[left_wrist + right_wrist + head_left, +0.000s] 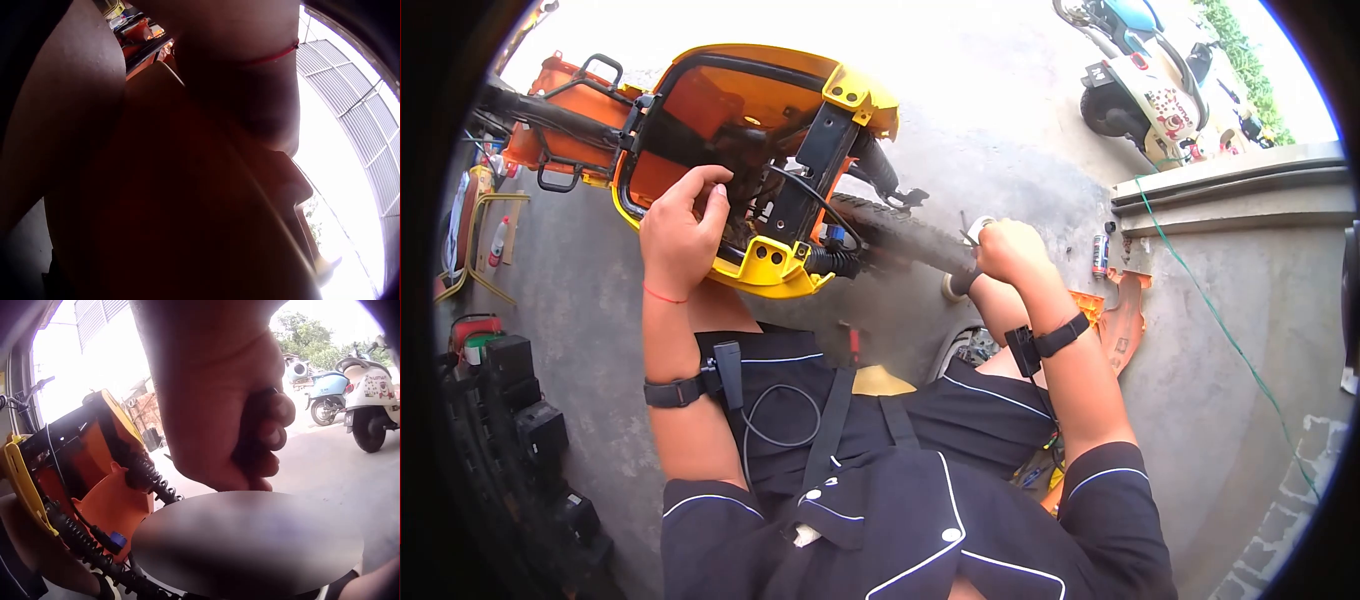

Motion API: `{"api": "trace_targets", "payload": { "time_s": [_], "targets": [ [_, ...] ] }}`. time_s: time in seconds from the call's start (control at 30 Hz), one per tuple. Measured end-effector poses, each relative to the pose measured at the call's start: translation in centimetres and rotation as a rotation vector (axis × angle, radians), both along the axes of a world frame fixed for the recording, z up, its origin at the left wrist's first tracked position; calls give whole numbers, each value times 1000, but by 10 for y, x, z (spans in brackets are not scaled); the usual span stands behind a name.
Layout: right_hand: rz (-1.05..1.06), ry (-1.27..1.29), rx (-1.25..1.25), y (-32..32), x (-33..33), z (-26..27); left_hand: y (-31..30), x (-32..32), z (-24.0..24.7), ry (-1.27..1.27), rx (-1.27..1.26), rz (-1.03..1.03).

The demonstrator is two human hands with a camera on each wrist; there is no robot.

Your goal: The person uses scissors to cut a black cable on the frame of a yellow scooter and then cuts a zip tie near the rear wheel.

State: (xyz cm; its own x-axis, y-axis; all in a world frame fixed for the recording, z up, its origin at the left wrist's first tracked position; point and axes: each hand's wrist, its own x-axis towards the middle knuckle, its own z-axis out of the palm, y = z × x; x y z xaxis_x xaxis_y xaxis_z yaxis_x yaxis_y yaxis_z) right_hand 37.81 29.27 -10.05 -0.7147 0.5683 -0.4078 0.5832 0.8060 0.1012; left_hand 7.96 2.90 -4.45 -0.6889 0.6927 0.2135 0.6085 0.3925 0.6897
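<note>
My left hand [683,230] is over the near edge of a scooter's yellow-and-orange rear body [775,268], its fingers bent loosely and nothing visible between them. To the right, my right hand [1012,248] is curled into a fist beside the scooter's rear tyre [910,236]. A small white-edged thing [977,230] juts from that fist; I cannot tell its kind. In the right wrist view the right hand [212,419] has its fingertips tucked in toward the palm. A coil-spring shock absorber [78,534] and an orange mudguard [119,503] show beside it.
A spray can [1101,256] stands on the floor at right, by an orange plastic part [1122,325]. Black battery-like boxes [540,430] line the lower left. A green cord [1210,290] crosses the right side. A white scooter [1155,100] is parked at the back right.
</note>
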Motion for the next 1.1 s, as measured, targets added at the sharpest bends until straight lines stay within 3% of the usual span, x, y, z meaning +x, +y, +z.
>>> {"api": "trace_targets", "payload": {
  "time_s": [0.17,0.37,0.8,0.97,1.1],
  "targets": [
    [-73,-286,-23,-14,-52,27,-1,0,0,5,-12,-2],
    [-65,-255,47,-23,-60,3,-1,1,2,-38,-16,-11],
    [-215,-369,-27,-33,-77,23,2,0,2,-56,-43,-23],
    [-211,-290,93,-45,-76,8,4,0,10,-74,-52,-24],
    [-279,-247,26,-44,-73,10,4,2,12,-22,-40,-20]
  ]
}}
